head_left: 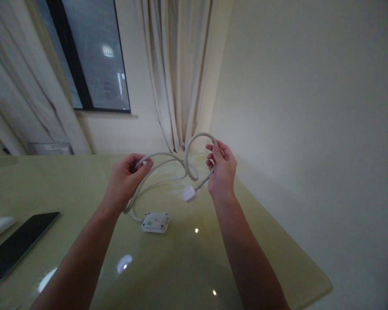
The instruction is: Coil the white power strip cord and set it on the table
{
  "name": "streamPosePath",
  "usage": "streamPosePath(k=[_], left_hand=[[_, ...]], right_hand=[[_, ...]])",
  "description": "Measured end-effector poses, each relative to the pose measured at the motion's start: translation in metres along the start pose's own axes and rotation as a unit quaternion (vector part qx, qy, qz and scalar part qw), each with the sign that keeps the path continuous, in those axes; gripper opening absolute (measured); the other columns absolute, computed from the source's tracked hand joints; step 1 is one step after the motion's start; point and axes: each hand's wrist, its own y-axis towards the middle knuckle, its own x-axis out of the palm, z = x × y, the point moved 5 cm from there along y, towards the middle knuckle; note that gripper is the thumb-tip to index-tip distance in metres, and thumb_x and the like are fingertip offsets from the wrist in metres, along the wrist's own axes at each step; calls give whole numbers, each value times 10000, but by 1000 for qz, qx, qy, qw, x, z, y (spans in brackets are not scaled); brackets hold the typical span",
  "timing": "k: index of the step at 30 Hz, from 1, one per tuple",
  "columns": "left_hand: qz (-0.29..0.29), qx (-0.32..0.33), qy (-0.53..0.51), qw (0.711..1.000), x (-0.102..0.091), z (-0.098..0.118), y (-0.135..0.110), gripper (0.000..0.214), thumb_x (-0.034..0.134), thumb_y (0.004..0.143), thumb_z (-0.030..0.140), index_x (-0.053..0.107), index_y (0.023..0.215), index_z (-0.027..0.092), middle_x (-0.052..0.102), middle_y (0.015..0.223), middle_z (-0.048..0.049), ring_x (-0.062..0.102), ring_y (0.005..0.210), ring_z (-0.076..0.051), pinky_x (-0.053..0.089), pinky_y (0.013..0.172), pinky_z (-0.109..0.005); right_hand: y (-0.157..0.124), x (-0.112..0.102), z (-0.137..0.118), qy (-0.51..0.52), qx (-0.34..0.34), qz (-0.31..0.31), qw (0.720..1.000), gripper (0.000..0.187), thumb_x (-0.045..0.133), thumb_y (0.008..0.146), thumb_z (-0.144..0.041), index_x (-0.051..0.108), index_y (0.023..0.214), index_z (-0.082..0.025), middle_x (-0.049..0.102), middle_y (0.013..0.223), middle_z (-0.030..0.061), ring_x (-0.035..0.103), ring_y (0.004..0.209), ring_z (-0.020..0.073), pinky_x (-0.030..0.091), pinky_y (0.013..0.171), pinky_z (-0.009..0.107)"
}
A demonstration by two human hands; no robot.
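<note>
One long off-white cable (185, 160) is held looped above the glossy pale-green table (174, 269), pinched thumb-to-finger by the left hand (129, 172) and clasped near its squarish white plastic plug (189, 194) by the right hand (223, 167). Below, a white rectangular plastic block (155, 222), joined to the cable, is seen resting on the table.

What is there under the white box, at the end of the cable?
The box seems to rest on the table, whose surface shows around it. Its lower face and the patch beneath are covered, so anything thin there would be hidden.
</note>
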Motion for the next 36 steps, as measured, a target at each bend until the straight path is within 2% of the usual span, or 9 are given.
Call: streamPosePath(k=[5,10,13,18,22,25,28,32,36], left_hand=[[-37,-100,-83,991,7,-5,-3,526,873,674,611,715,922,174,686,767,-14,566,617,-130,446,530,-221],[-105,-126,-59,985,13,-9,-6,543,867,697,624,776,995,180,731,825,-47,590,613,-139,446,516,-225],[-127,-129,-38,983,15,-14,-7,521,862,712,617,790,980,177,749,823,-69,652,662,-186,483,547,-255],[-98,-117,-25,988,15,-12,-9,505,862,714,616,793,948,173,730,770,-54,628,643,-181,463,530,-248],[-89,-83,-59,991,16,-8,-7,422,872,736,559,801,883,171,686,745,-37,545,612,-125,422,508,-205],[-77,-83,-124,986,14,-10,-3,332,881,759,457,817,882,155,595,674,-4,411,541,-67,333,440,-155],[-72,-136,-256,954,12,-11,0,252,879,747,254,814,960,135,590,705,1,400,521,-34,338,422,-109],[-54,-199,-398,894,12,-2,-1,386,687,794,-5,756,1141,149,699,910,-66,544,584,-36,459,487,-74],[-7,-201,-510,836,8,10,-3,393,544,836,-4,694,1169,145,732,1089,-134,688,743,-91,598,669,-136]], right_hand=[[5,-4,1,48,37,7,998,288,765,754,-286,675,1019,-222,765,896,-9,385,508,58,260,456,208],[10,-9,-2,48,78,5,996,271,733,749,-339,704,993,-224,744,846,-20,341,479,64,176,417,237],[9,-12,-13,22,26,35,999,249,720,790,-399,731,953,-211,671,725,-32,360,484,73,193,417,247],[1,-12,-35,-22,-105,71,992,199,764,818,-390,732,901,-211,610,715,-31,469,599,101,357,521,242],[-4,-5,-38,-114,-168,15,979,300,666,935,-483,734,819,-214,621,747,-3,495,662,127,398,609,272],[-5,1,-32,-163,-159,-40,973,479,573,991,-586,720,724,-216,483,607,-21,435,593,133,359,590,289],[-7,6,-27,-228,-151,-97,957,570,535,996,-656,713,687,-213,392,529,-38,367,530,129,291,550,298],[-11,16,-18,-353,-158,-181,904,564,538,1011,-610,714,668,-198,423,494,-40,378,507,123,239,548,305],[-13,21,-6,-453,-161,-227,847,477,608,995,-528,708,668,-196,484,520,-41,421,525,120,257,588,300]])
